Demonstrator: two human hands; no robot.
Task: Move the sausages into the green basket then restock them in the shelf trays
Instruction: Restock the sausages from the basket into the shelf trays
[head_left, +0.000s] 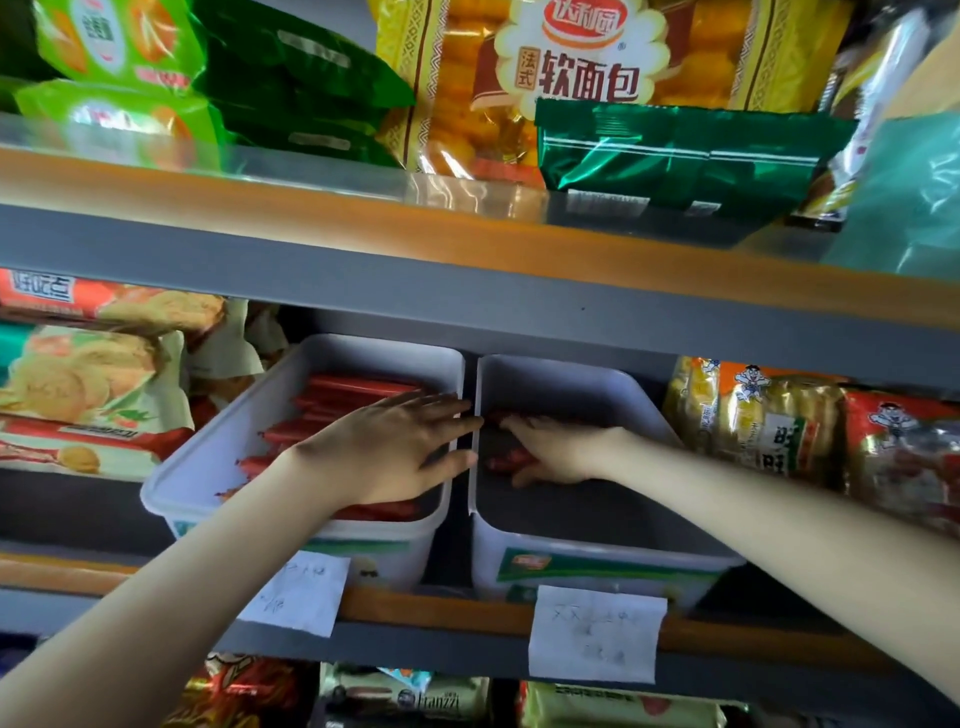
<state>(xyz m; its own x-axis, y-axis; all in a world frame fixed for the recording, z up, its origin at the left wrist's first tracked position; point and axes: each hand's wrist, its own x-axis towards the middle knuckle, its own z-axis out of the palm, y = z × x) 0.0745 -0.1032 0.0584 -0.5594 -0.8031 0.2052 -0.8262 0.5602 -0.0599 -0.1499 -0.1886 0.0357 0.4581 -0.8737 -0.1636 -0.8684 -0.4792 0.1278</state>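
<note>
The left hand (395, 447) lies flat with straight fingers on the red sausages (332, 400) that fill the left white tray (208, 467), its fingertips reaching the tray's right wall. In the right white tray (571, 384) just beside it, the right hand (563, 447) curls round a small bunch of sausages (511, 458), held low against the tray's dark floor.

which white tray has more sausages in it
The left tray, under the left hand: red sausages cover most of its floor. The right tray is mostly bare, a few gripped by the right hand.
</note>
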